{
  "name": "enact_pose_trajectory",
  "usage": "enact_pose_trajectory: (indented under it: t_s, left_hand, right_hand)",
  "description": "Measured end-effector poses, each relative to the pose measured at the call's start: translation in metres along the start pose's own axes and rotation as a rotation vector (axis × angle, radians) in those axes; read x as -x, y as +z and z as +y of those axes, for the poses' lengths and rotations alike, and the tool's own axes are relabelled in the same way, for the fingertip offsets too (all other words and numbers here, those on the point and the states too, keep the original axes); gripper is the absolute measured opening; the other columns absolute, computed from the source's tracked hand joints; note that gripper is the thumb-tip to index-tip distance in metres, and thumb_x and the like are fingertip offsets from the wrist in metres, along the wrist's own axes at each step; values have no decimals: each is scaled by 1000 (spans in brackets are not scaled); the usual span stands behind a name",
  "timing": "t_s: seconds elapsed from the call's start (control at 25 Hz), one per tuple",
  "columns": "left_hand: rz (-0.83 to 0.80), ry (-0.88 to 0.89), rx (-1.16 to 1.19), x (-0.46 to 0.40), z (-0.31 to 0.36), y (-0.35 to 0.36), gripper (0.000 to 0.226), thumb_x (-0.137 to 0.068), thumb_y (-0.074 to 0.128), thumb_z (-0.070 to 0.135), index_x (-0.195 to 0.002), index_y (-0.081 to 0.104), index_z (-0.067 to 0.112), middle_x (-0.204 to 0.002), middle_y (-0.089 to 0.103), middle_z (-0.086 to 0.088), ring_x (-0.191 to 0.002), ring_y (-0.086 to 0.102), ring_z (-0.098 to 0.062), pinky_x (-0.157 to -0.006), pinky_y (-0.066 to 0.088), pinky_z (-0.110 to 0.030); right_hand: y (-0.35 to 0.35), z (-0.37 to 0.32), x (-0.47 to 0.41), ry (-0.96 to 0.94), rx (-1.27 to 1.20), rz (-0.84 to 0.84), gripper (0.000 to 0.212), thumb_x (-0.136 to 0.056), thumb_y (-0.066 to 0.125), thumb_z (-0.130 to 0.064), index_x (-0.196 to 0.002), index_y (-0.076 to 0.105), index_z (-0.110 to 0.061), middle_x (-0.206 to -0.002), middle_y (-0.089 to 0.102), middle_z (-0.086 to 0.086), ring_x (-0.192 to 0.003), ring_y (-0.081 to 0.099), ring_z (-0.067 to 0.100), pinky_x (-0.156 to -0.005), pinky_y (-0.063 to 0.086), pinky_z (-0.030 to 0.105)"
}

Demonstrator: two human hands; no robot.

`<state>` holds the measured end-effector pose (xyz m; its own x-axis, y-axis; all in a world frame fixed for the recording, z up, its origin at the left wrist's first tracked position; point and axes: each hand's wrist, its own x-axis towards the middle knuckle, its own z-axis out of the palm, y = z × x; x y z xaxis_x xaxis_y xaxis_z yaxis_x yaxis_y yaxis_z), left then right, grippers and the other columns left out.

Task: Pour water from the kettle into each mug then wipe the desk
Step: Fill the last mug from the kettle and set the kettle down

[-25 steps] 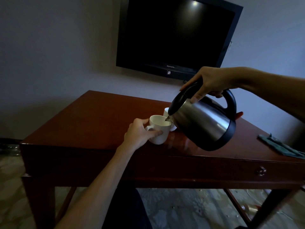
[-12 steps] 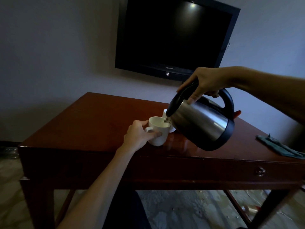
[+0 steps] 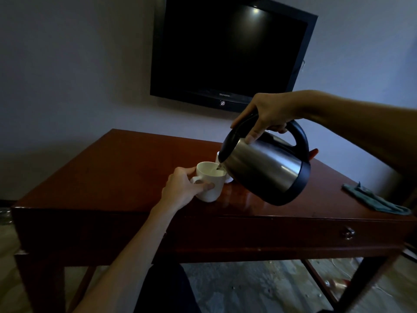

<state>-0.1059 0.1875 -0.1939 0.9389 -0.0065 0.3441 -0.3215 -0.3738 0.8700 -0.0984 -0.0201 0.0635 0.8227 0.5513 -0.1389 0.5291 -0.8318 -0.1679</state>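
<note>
A steel kettle point(image 3: 266, 170) with a black lid and handle is tilted left, its spout over a white mug point(image 3: 211, 181) that stands on the wooden desk point(image 3: 126, 170). Water lies in the mug. My right hand point(image 3: 268, 115) grips the kettle's handle near the lid. My left hand point(image 3: 182, 190) holds the mug by its handle and side. A second white mug point(image 3: 218, 155) stands behind the first, mostly hidden by the kettle. A dark green cloth point(image 3: 374, 201) lies at the desk's right end.
A black television point(image 3: 230, 50) hangs on the wall behind the desk. A drawer knob point(image 3: 348, 232) sits on the desk front at the right. Small litter lies on the patterned floor under the desk.
The kettle has tipped slightly further over the front mug and stays there. My left hand keeps its hold on the mug. The camera view shifted a little.
</note>
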Motion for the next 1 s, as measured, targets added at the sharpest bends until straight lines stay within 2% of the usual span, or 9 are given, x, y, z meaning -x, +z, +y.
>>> enact_pose_trajectory:
  t_s: [0.16, 0.32, 0.56, 0.64, 0.8, 1.0]
  left_hand:
    - [-6, 2, 2, 0, 0, -1, 125, -37, 64, 99, -137, 63, 25, -122, 73, 7, -119, 64, -15, -95, 56, -52]
    - [-6, 10, 11, 0, 2, -1, 124, -36, 65, 98, -136, 64, 24, -118, 74, 8, -113, 66, -12, -94, 57, -50]
    - [-9, 33, 16, 1, 1, -2, 106, -45, 69, 90, -130, 68, 26, -112, 75, 12, -110, 66, -9, -92, 58, -50]
    - [-5, 29, 9, 1, 1, -1, 106, -46, 70, 89, -131, 67, 26, -113, 75, 12, -110, 66, -10, -92, 58, -50]
    - [-7, 17, -6, -1, 0, -2, 111, -42, 67, 95, -131, 68, 28, -112, 75, 13, -110, 67, -9, -90, 58, -49]
    - [-10, 19, 0, -1, -1, -2, 103, -45, 70, 92, -127, 70, 30, -110, 75, 14, -110, 66, -10, -91, 57, -51]
  right_hand:
    - [0, 1, 0, -1, 2, -1, 57, -83, 78, -20, -137, 60, -22, -50, 60, -7, -36, 42, 6, -38, 41, 18]
    - [-1, 4, 0, 4, -7, 2, 57, -83, 79, -20, -137, 60, -21, -50, 58, -4, -36, 41, 7, -39, 41, 18]
    - [-2, 6, -3, 3, 0, 0, 58, -82, 79, -22, -137, 61, -22, -57, 59, 0, -39, 43, 10, -40, 42, 19]
    - [-3, 6, -3, 0, 7, -7, 59, -81, 80, -24, -137, 60, -22, -59, 59, 4, -41, 43, 13, -40, 43, 19]
    - [-4, 5, -5, -2, 2, -19, 60, -81, 80, -24, -138, 60, -23, -57, 60, 1, -41, 43, 13, -40, 43, 19]
    - [-5, 3, -8, 7, 21, -25, 60, -81, 80, -25, -137, 60, -24, -65, 58, 9, -44, 43, 15, -40, 43, 19]
